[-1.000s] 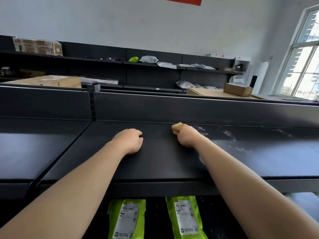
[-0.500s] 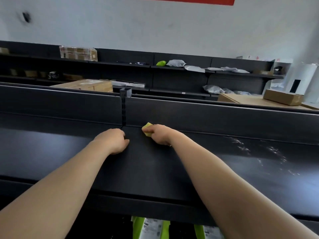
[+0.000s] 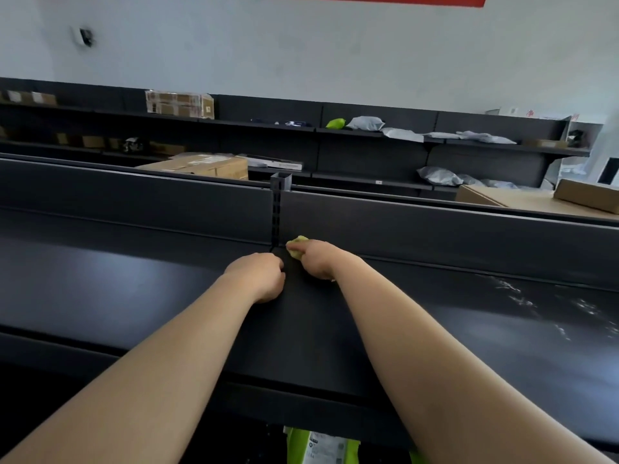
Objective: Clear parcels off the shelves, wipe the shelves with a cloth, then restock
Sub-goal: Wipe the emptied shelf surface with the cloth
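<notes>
My right hand [image 3: 318,258] grips a small yellow-green cloth [image 3: 296,246] and presses it on the black top shelf [image 3: 134,289], at the back corner beside the slotted upright post [image 3: 276,209]. My left hand [image 3: 259,276] rests on the shelf just left of it, fingers curled under and holding nothing. Whitish streaks [image 3: 522,296] mark the shelf surface to the right. A green parcel [image 3: 318,447] lies on the lower shelf, partly hidden by the top shelf's front edge.
Behind the shelf's back panel [image 3: 435,222] stand cardboard boxes [image 3: 207,167] and a flat box [image 3: 586,195]. Wall shelves [image 3: 368,155] at the back hold grey mailer bags [image 3: 365,122], a green bag [image 3: 335,122] and more cartons [image 3: 179,103].
My right hand slid the cloth leftward along the back of the shelf to the upright post. My left hand moved left with it, and my view shifted left.
</notes>
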Tool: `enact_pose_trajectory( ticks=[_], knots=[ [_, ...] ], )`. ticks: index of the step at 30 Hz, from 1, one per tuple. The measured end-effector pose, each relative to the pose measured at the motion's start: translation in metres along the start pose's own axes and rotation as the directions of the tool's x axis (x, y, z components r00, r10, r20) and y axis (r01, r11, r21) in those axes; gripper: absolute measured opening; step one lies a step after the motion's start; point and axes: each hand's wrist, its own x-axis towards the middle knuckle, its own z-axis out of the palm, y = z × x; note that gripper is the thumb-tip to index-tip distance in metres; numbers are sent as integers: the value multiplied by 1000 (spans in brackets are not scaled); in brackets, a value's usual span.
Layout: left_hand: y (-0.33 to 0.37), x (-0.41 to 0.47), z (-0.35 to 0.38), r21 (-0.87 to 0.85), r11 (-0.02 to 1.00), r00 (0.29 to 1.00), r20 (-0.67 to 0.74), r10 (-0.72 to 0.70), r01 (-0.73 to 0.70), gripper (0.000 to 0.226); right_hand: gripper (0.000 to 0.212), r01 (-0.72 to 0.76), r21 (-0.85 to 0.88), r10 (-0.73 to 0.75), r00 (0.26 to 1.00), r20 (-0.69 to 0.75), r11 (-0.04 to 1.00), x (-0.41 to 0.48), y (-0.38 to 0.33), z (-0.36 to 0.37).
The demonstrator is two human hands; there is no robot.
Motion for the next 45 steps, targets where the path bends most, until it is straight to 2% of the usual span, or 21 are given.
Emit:
enact_pose_trajectory(
  ticks=[6,11,13,15,18,21,24,28,31,32,34,36,38,41,45],
  knots=[
    [32,-5,6,-57,993,995,0,99,-99,40,51,-174,42,178,977,-116,984,-37,83,-11],
    [78,-16,12,-112,978,984,2,177,-176,40,43,-450,-61,433,882,-184,891,-96,157,-31],
    [96,-21,12,-138,966,975,8,223,-220,42,41,-512,-107,488,852,-190,852,-116,169,-34],
    [115,-27,14,-173,946,960,11,281,-274,47,40,-485,-112,457,865,-206,867,-126,163,-29],
    [151,-34,20,-168,916,929,12,371,-364,50,46,-355,-80,331,918,-218,932,-142,157,-12],
    [185,-40,25,-135,903,910,19,414,-408,44,43,-357,-54,333,907,-257,932,-169,181,-17],
    [205,-41,29,-119,906,912,19,410,-405,40,40,-452,-36,419,852,-313,891,-206,222,-30],
    [217,-40,31,-100,922,927,4,376,-373,38,43,-611,34,581,733,-354,791,-256,275,-44],
    [222,-39,31,-70,935,937,2,350,-349,34,45,-595,141,585,671,-456,792,-268,280,-52],
    [225,-38,30,-62,939,941,4,339,-338,33,47,-541,152,538,681,-497,827,-263,271,-51],
    [229,-36,29,-56,949,950,9,313,-312,29,47,-404,97,394,765,-509,910,-243,245,-45],
    [231,-34,26,-54,956,957,11,290,-289,29,47,-286,6,263,872,-413,958,-214,217,-34],
    [232,-30,26,-42,961,961,8,275,-275,34,44,-226,-65,196,931,-309,972,-188,198,-30],
    [235,-23,27,-28,961,961,-1,275,-275,45,46,-215,-98,191,959,-207,972,-168,197,-37],
    [248,-16,28,-35,963,963,3,269,-269,45,47,-273,-120,247,949,-194,955,-166,232,-49]
  ],
)
